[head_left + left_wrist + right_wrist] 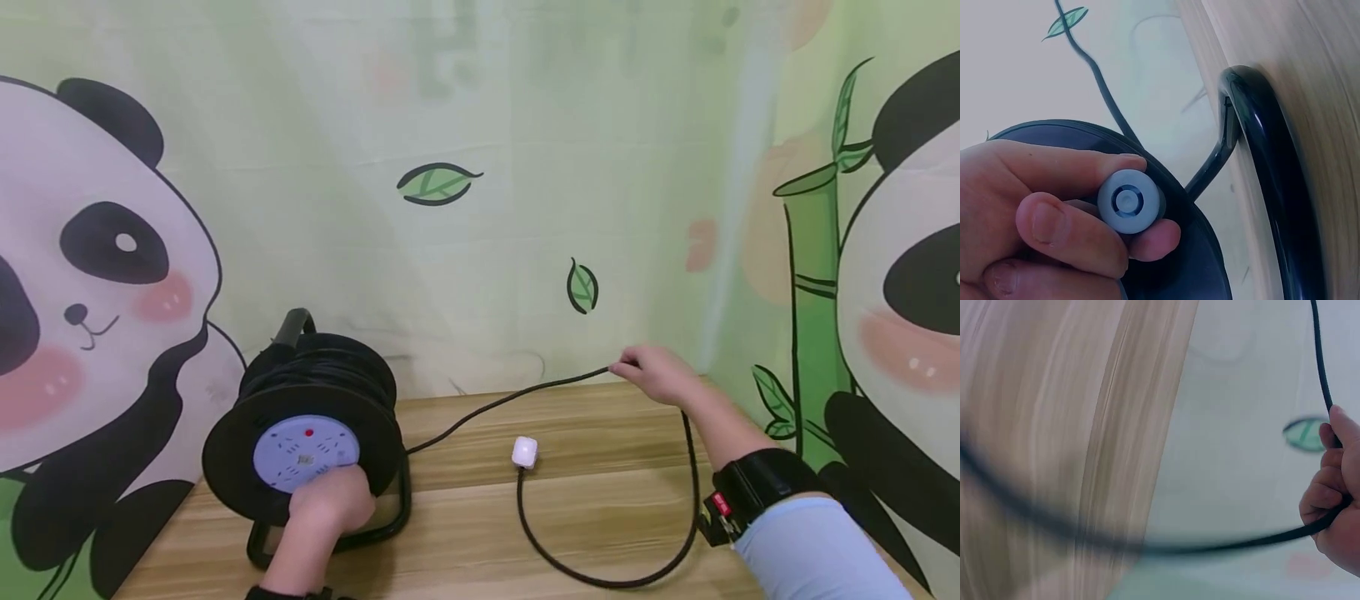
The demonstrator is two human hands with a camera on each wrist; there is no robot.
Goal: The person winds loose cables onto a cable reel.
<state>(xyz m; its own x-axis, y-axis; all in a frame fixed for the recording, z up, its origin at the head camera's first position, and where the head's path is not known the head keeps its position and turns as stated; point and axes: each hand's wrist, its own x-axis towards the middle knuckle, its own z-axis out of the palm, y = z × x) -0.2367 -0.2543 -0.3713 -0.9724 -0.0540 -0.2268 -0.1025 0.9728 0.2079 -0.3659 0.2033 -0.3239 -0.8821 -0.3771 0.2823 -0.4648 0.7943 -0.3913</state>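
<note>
A black cable reel [225,458] with a pale socket panel [281,454] stands on the left of the table. At its front, my left hand [333,500] pinches a round grey knob [1127,201], clearest in the left wrist view. Black cable [487,407] runs from the reel up to my right hand [660,375], which grips it above the table's back edge; the right wrist view shows the fingers [1322,494] curled round it. Beyond that hand the cable hangs down and loops back to a white plug [525,452] lying on the table.
The wooden table [450,533] meets a printed cloth backdrop [510,208] with pandas and leaves at the back and sides. The reel's black tube stand [1266,162] reaches out to its right. A cable loop [600,582] lies near the front.
</note>
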